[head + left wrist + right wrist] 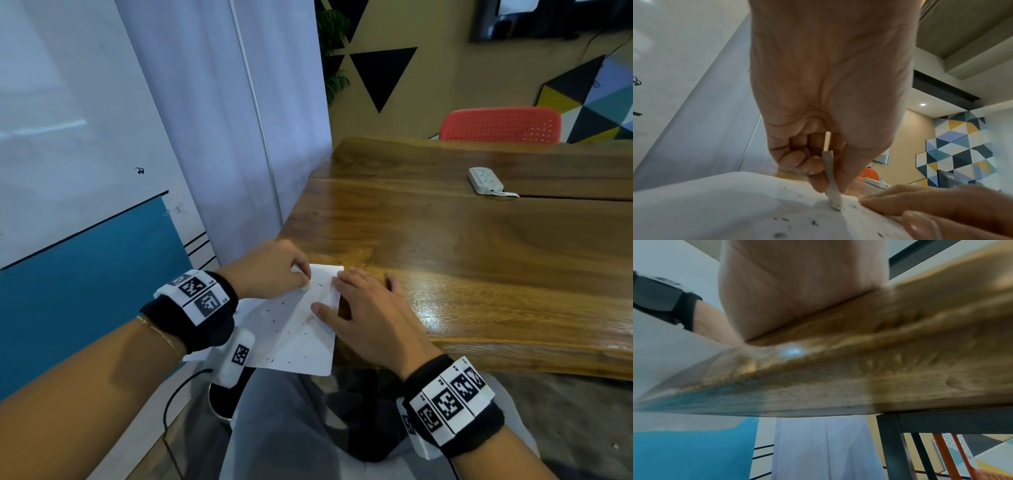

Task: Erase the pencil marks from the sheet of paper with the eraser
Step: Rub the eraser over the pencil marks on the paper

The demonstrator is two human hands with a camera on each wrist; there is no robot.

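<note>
A: Fingers [797, 160] of the left hand [270, 270] are curled around the eraser [831, 186]; it is pinched against the thumb and stood nearly upright, tip pressed onto the paper [294, 329]. A small contact patch is probably wanted, so pressure lands on one mark at a time.

B: Right hand [363, 308]?

A: Laid flat, fingers straight and spread, nothing grasped. Thumb and fingertips are set on the paper's right edge, the rest on the table [462, 246]. The sheet is pinned that way, judged so it isn't dragged or creased under the rubbing.

B: Paper position?

A: Placed at the table's near left corner, with its near edge overhanging toward the lap. The eraser is worked at the far part, just beside the right hand's fingers, where the sheet is backed by wood.

B: Progress?

A: Dark specks [274, 320] are scattered over the middle and near part. Marks versus eraser crumbs can't be told apart in the head view. Judged partway done. In the right wrist view only the palm and table edge are shown, blurred.

B: Risk?

A: Overhanging part is unsupported; tearing or buckling is likely if it is rubbed there without the sheet being shifted.
</note>
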